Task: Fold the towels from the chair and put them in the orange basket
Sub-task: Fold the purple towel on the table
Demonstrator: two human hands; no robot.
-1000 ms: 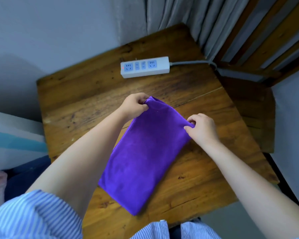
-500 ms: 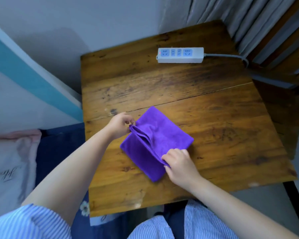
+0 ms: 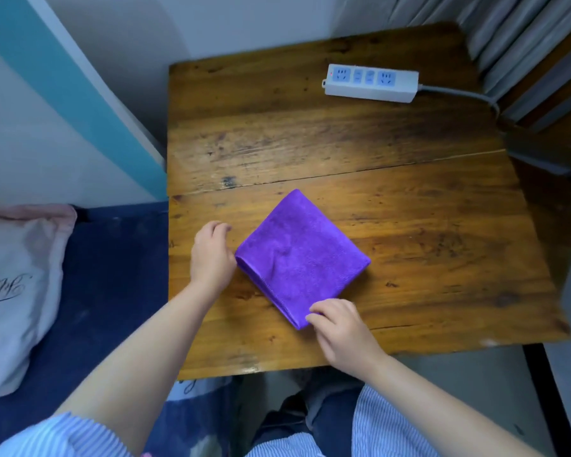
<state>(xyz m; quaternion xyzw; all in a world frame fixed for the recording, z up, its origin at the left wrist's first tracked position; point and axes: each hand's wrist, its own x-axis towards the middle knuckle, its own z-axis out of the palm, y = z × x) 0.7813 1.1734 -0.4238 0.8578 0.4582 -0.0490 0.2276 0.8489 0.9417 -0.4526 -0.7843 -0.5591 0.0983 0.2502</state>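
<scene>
While the purple towel (image 3: 300,255) lies folded square on the wooden table (image 3: 409,258), the right hand (image 3: 340,328) has its curled fingertips on the near corner, and the left hand (image 3: 211,255) rests loosely curled, gripping nothing, against the folded edge. I think she should press the layers flat, then grip them together. Beyond her fingers lies a power strip (image 3: 371,82), well apart; the orange basket is not visible.
</scene>
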